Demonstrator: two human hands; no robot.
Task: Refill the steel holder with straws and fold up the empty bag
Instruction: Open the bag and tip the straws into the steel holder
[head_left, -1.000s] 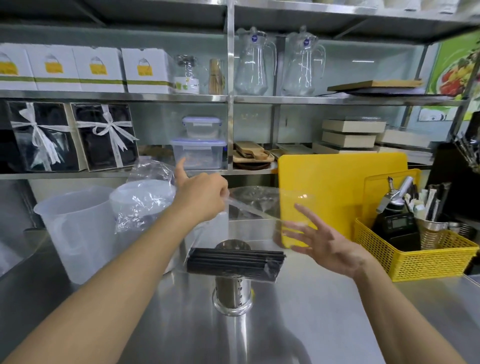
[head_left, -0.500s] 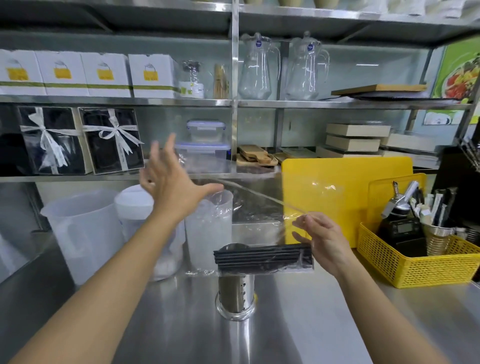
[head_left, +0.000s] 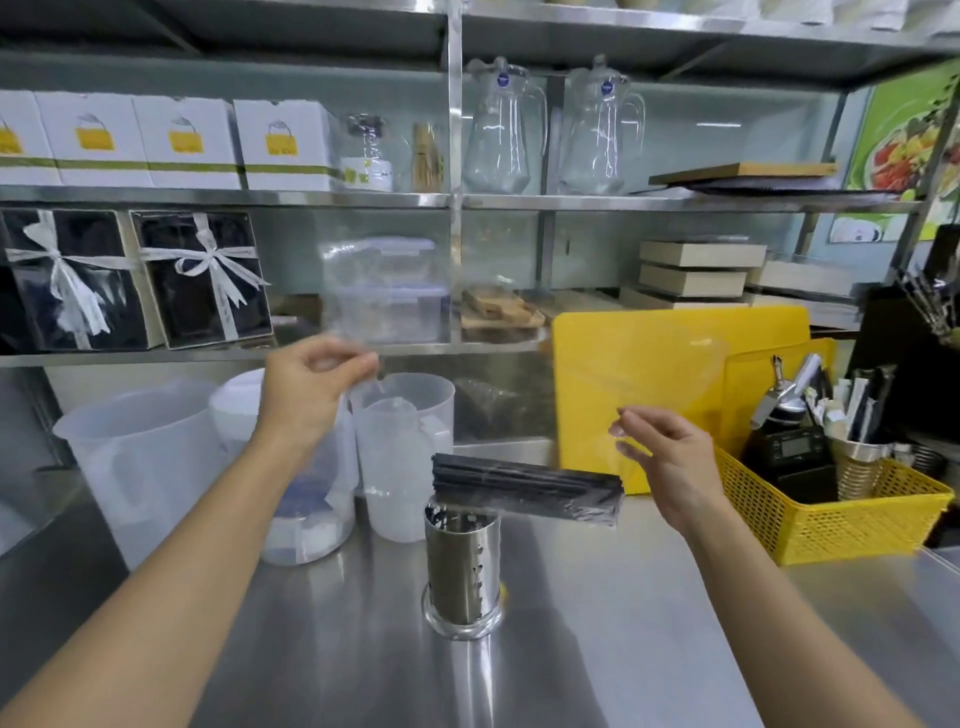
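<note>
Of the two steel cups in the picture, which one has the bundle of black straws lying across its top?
The steel holder at the counter's middle; the other steel cup stands in the yellow basket.

Both hands (head_left: 311, 387) (head_left: 670, 457) pinch clear bag (head_left: 519, 364); straws (head_left: 524, 486) over holder (head_left: 461, 561)

No legible text on boxes (head_left: 187, 145), jugs or poster.

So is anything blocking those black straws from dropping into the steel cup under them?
Yes: the clear bag still wraps the black straws, and they lie sideways across the steel holder mouth. Nothing else intervenes.
</note>
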